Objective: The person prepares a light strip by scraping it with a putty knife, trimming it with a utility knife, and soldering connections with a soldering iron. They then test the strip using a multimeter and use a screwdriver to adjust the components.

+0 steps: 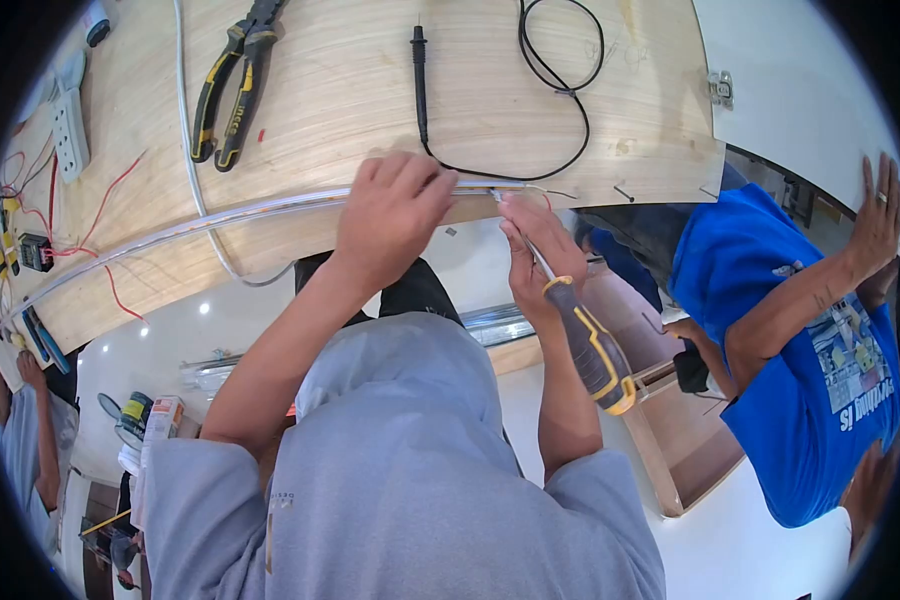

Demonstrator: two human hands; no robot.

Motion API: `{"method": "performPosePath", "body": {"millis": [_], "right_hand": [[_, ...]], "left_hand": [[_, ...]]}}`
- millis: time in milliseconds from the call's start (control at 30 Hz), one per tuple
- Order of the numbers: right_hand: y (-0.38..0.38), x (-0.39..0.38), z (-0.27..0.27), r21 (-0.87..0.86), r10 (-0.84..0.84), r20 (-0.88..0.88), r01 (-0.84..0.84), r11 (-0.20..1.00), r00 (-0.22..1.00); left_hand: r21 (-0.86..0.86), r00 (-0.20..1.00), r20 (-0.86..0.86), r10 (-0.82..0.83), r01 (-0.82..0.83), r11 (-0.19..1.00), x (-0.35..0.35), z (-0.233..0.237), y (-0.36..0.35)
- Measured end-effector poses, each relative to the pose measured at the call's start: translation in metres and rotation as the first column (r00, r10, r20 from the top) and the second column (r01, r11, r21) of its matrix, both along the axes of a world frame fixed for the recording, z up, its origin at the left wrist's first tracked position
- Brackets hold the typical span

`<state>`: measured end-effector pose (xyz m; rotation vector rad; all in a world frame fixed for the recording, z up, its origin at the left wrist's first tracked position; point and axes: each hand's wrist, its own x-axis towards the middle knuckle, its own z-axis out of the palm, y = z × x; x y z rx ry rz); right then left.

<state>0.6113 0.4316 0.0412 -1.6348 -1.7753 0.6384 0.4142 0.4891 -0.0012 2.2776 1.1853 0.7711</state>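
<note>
A long clear strip (260, 208) runs along the front edge of the wooden board (330, 90). My left hand (395, 215) is closed over the strip near its right part, fingers curled and pinched on it. Just to the right, my right hand (545, 250) holds a screwdriver (592, 345) with a black and yellow handle. The handle points down toward me, and the shaft's tip is at the strip between my hands. Thin wires (555, 191) come out of the strip's right end. Contact between the tip and the strip is too small to make out.
Pliers (235, 90), a black probe (420, 85) with its cable, and screws (623, 194) lie on the board. A power strip (68, 135) and red wires are at left. A person in blue (800, 350) stands at right, another person (30, 430) at far left.
</note>
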Motion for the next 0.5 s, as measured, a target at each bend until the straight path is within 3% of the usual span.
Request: {"method": "performPosePath", "body": {"millis": [267,500], "right_hand": [[-0.007,0.002,0.002,0.031,-0.03,0.046,0.028,0.999,0.999],[-0.006,0.003,0.0,0.023,-0.059,0.081,0.057,0.998,0.995]], "left_hand": [[0.038,0.989,0.126,-0.076,0.071,0.997,0.016,-0.007,0.009],[0.057,0.988,0.131,-0.087,0.08,0.995,0.015,-0.008,0.011]]}}
